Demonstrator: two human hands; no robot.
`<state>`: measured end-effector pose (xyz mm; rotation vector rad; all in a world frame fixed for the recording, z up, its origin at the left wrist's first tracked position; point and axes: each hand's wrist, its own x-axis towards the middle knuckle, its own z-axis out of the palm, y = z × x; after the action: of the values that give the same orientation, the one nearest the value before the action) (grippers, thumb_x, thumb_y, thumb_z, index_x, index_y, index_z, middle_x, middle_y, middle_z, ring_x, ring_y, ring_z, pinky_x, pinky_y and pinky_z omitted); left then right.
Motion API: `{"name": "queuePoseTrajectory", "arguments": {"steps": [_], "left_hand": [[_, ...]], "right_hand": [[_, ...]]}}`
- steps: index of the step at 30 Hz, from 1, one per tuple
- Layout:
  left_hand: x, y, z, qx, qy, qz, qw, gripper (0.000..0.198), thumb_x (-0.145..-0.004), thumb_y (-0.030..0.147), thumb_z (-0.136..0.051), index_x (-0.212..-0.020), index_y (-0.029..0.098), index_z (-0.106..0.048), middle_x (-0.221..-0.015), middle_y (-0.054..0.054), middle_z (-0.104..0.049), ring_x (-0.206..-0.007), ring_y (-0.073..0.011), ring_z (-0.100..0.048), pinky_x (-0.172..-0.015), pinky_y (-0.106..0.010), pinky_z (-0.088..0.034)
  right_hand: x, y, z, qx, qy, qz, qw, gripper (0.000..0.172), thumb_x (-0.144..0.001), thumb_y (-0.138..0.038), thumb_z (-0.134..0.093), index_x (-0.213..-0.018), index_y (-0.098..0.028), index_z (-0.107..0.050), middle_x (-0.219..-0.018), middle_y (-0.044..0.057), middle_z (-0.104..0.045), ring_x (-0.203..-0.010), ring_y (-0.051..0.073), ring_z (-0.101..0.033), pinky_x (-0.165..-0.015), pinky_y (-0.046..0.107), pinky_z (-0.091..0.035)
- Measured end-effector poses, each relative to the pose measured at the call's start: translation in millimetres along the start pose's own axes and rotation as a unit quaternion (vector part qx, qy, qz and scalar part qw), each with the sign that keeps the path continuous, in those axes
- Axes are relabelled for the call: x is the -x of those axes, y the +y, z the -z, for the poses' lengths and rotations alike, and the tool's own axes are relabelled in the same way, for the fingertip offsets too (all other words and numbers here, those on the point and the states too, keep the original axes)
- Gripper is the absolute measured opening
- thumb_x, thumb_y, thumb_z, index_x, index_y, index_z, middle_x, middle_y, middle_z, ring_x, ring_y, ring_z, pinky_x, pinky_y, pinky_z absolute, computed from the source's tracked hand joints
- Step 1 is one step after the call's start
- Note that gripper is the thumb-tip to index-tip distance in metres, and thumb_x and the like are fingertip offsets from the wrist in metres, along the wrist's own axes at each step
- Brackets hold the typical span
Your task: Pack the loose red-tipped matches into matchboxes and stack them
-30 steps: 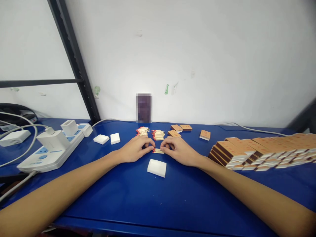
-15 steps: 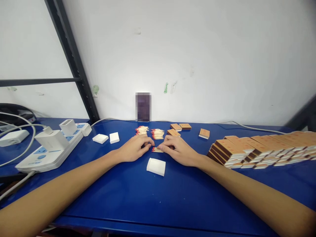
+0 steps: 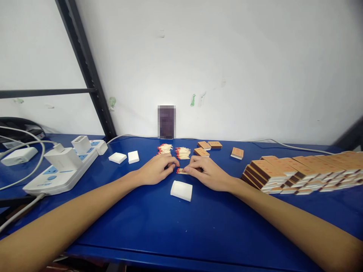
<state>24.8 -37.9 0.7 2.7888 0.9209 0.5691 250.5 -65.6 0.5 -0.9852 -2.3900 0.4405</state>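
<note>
A small row of red-tipped matches (image 3: 180, 171) lies on the blue table between my hands. My right hand (image 3: 208, 173) has its thumb and fingertips on the right end of that row, fingers bent together. To the left, my left hand (image 3: 157, 168) rests with curled fingers near the match heads; whether it pinches anything is hidden. Behind the hands lie two match piles, one on the left (image 3: 165, 149) and one on the right (image 3: 183, 153). A white matchbox tray (image 3: 181, 190) sits in front of the hands.
Two more white trays (image 3: 117, 158) (image 3: 133, 156) lie left. Several matchboxes (image 3: 201, 152) are scattered behind my right hand, one (image 3: 237, 152) farther right. Stacked matchboxes (image 3: 300, 172) fill the right side. A power strip (image 3: 62, 175) with chargers is at left; a pixelated dark rectangle (image 3: 166, 122) stands by the wall.
The whole view has shifted slightly, so things appear a little farther right. Both hands stay at the small match row, with hardly any change in their fingers.
</note>
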Motion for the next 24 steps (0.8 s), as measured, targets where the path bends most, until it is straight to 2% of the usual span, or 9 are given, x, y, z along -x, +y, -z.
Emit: {"name": "queuePoseTrajectory", "arguments": {"steps": [14,20,24], "left_hand": [[0.4,2.1,1.0,-0.003,-0.003,0.004,1.000,0.021,-0.094,0.019,-0.041,-0.097,0.019,-0.061,-0.085,-0.001,-0.062,-0.078,-0.0146,-0.055,-0.069,-0.026,-0.041],[0.6,2.2,1.3,-0.003,0.002,-0.005,1.000,0.023,-0.094,0.018,-0.040,-0.101,0.019,-0.062,-0.088,-0.003,-0.062,-0.081,-0.0151,-0.056,-0.075,-0.027,-0.042],[1.0,3.3,3.2,-0.014,-0.010,-0.004,1.000,0.030,-0.094,0.016,-0.040,-0.111,0.021,-0.065,-0.088,-0.004,-0.059,-0.079,-0.0150,-0.056,-0.074,-0.028,-0.042]], "right_hand": [[0.3,-2.7,1.7,-0.011,-0.008,-0.002,1.000,0.044,-0.098,-0.041,-0.041,-0.065,-0.017,-0.060,-0.069,-0.001,-0.046,-0.063,0.012,-0.044,-0.061,0.029,-0.032],[1.2,-3.0,1.9,-0.018,-0.017,0.003,1.000,0.044,-0.098,-0.043,-0.041,-0.069,-0.018,-0.063,-0.069,-0.001,-0.046,-0.062,0.012,-0.043,-0.060,0.028,-0.034],[-0.1,0.0,-0.5,0.008,0.025,-0.009,1.000,0.040,-0.098,-0.038,-0.040,-0.075,-0.019,-0.066,-0.069,0.000,-0.053,-0.066,0.014,-0.047,-0.063,0.029,-0.034]]}}
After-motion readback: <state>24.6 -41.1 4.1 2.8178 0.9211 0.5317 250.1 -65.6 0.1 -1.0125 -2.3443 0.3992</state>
